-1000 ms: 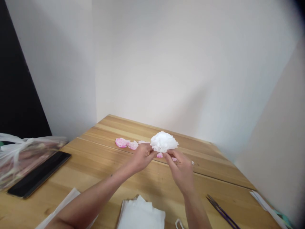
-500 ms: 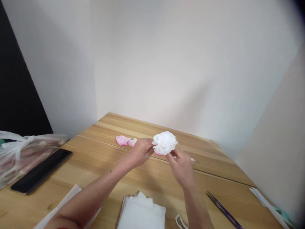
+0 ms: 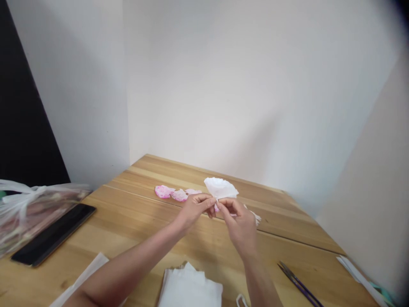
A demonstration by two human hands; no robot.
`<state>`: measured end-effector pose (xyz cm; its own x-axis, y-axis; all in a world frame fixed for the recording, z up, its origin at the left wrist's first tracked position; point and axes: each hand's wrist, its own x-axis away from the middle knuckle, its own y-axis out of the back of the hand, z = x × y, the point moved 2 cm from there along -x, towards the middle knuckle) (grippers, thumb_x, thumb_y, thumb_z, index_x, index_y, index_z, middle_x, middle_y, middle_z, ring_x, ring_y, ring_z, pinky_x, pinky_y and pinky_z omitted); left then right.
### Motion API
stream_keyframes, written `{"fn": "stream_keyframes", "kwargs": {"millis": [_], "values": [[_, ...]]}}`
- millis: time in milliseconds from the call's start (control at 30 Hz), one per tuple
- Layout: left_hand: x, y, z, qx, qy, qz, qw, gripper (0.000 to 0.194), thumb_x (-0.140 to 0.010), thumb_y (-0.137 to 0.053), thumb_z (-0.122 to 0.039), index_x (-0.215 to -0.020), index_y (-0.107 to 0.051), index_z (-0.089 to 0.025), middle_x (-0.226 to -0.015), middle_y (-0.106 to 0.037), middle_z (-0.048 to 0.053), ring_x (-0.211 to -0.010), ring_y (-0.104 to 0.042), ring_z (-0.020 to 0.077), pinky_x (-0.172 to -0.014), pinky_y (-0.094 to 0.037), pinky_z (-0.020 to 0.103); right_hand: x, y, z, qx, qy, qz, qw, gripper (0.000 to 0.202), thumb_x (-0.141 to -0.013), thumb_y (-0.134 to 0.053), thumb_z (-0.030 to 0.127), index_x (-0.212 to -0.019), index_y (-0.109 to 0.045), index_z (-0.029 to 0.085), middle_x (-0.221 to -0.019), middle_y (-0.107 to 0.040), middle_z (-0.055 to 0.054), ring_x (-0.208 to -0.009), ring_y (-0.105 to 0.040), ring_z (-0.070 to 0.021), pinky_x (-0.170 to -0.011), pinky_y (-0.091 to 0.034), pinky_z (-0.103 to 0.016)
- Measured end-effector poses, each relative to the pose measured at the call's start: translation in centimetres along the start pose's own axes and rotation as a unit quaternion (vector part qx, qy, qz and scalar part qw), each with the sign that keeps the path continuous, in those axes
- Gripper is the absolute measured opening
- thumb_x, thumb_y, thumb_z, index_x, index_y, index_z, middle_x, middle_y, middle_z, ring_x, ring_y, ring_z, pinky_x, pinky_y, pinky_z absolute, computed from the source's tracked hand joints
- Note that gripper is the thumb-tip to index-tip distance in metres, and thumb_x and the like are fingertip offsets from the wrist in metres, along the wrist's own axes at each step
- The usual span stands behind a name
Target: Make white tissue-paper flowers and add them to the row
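A white tissue-paper flower point(image 3: 221, 187) fans out above my fingers, its base gathered to a narrow point. My left hand point(image 3: 196, 209) pinches that base from the left. From the right, my right hand point(image 3: 238, 217) pinches the same spot, its thumb and forefinger close to the left fingertips. Behind the hands, pink-tinted paper pieces point(image 3: 164, 191) lie in a row on the wooden table point(image 3: 143, 243); my hands partly hide the row. A white frayed piece point(image 3: 256, 217) shows just right of my right hand.
A stack of white paper squares point(image 3: 191, 288) lies at the front, with a white loop point(image 3: 242, 301) beside it. Purple-handled snips point(image 3: 300, 283) rest at right. At left are a phone point(image 3: 53, 234) and a plastic bag point(image 3: 35, 213). White strips point(image 3: 356, 273) lie near the right wall.
The white flower has tipped from facing me to standing upright, showing its side and gathered base. Both hands have come together beneath it.
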<state>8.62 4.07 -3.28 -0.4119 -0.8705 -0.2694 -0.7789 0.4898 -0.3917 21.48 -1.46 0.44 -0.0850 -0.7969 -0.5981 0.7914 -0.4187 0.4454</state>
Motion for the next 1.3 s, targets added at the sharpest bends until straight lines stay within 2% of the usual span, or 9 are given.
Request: {"fn": "stream_keyframes", "kwargs": {"millis": [267,367,533,633,767,933,1067,1167,1300], "values": [[0.1,-0.5,0.2,0.130,0.044,-0.005,0.990,0.035,-0.067,-0.082,-0.040,-0.069,-0.067,-0.008,-0.064,-0.064,0.004,-0.062,-0.058,0.0101,-0.063,-0.043,0.023,0.5,-0.9,-0.3,0.093,0.117,-0.042,0.988,0.016,-0.092,-0.054,0.027,-0.087,-0.068,0.021,-0.081,-0.072,-0.002,-0.071,-0.065,-0.0144,-0.065,-0.050,-0.025],[-0.1,-0.4,0.3,0.145,0.049,-0.007,0.988,0.035,-0.066,-0.083,-0.040,-0.071,-0.066,-0.009,-0.067,-0.065,0.004,-0.064,-0.058,0.0100,-0.066,-0.044,0.023,0.5,-0.9,-0.5,0.086,0.116,-0.032,0.989,0.018,-0.093,-0.053,0.028,-0.089,-0.069,0.022,-0.085,-0.073,-0.003,-0.074,-0.066,-0.0150,-0.066,-0.049,-0.025],[-0.4,0.5,-0.7,0.088,-0.003,-0.007,0.996,0.038,-0.069,-0.080,-0.045,-0.068,-0.063,-0.010,-0.066,-0.063,0.003,-0.063,-0.057,0.0093,-0.066,-0.045,0.023,-0.5,0.0,-1.4,0.050,0.030,0.043,0.997,0.025,-0.090,-0.054,0.038,-0.082,-0.070,0.021,-0.081,-0.073,-0.003,-0.073,-0.066,-0.0179,-0.066,-0.048,-0.028],[-0.4,0.7,-0.9,0.066,-0.006,0.053,0.996,0.041,-0.071,-0.077,-0.049,-0.076,-0.064,-0.011,-0.072,-0.064,0.004,-0.064,-0.059,0.0103,-0.064,-0.045,0.023,-1.1,0.3,-2.0,0.050,0.010,0.086,0.995,0.030,-0.087,-0.051,0.040,-0.071,-0.067,0.020,-0.074,-0.071,-0.005,-0.069,-0.063,-0.0200,-0.065,-0.047,-0.030],[-0.2,0.4,-0.4,0.011,0.004,0.108,0.994,0.047,-0.070,-0.075,-0.056,-0.079,-0.065,-0.011,-0.070,-0.063,0.004,-0.062,-0.058,0.0117,-0.059,-0.046,0.024,-0.9,0.0,-1.5,-0.017,0.017,0.169,0.985,0.031,-0.086,-0.052,0.041,-0.065,-0.064,0.021,-0.073,-0.071,-0.004,-0.072,-0.064,-0.0195,-0.072,-0.050,-0.031],[0.2,0.0,-0.8,-0.095,-0.025,0.147,0.984,0.046,-0.076,-0.069,-0.057,-0.070,-0.067,-0.011,-0.064,-0.065,0.008,-0.062,-0.060,0.0152,-0.059,-0.047,0.026,-0.3,0.2,-0.5,-0.103,-0.016,0.137,0.985,0.018,-0.078,-0.061,0.035,-0.065,-0.061,0.023,-0.067,-0.070,-0.002,-0.064,-0.063,-0.0187,-0.065,-0.053,-0.031],[0.4,-0.1,-1.3,-0.150,-0.036,0.147,0.977,0.043,-0.076,-0.068,-0.054,-0.067,-0.070,-0.012,-0.062,-0.065,0.009,-0.060,-0.058,0.0151,-0.059,-0.046,0.026,0.0,0.2,-0.5,-0.146,-0.043,0.128,0.980,0.008,-0.074,-0.064,0.029,-0.071,-0.064,0.022,-0.069,-0.072,-0.002,-0.065,-0.066,-0.0196,-0.065,-0.056,-0.032],[0.3,0.1,-1.1,-0.172,-0.046,0.142,0.974,0.039,-0.076,-0.068,-0.051,-0.066,-0.071,-0.013,-0.061,-0.065,0.008,-0.058,-0.057,0.0146,-0.059,-0.046,0.025,0.0,0.2,-0.7,-0.144,-0.049,0.105,0.983,0.015,-0.071,-0.068,0.028,-0.083,-0.068,0.019,-0.082,-0.075,-0.006,-0.075,-0.069,-0.0222,-0.072,-0.058,-0.035],[-0.1,0.3,-0.8,-0.202,-0.076,0.134,0.967,0.027,-0.079,-0.066,-0.040,-0.072,-0.073,-0.015,-0.066,-0.068,0.008,-0.065,-0.060,0.0170,-0.063,-0.046,0.026,0.1,0.3,-0.7,-0.129,-0.007,0.104,0.986,0.028,-0.078,-0.067,0.028,-0.104,-0.071,0.021,-0.105,-0.074,-0.010,-0.098,-0.069,-0.0250,-0.088,-0.055,-0.040]]}}
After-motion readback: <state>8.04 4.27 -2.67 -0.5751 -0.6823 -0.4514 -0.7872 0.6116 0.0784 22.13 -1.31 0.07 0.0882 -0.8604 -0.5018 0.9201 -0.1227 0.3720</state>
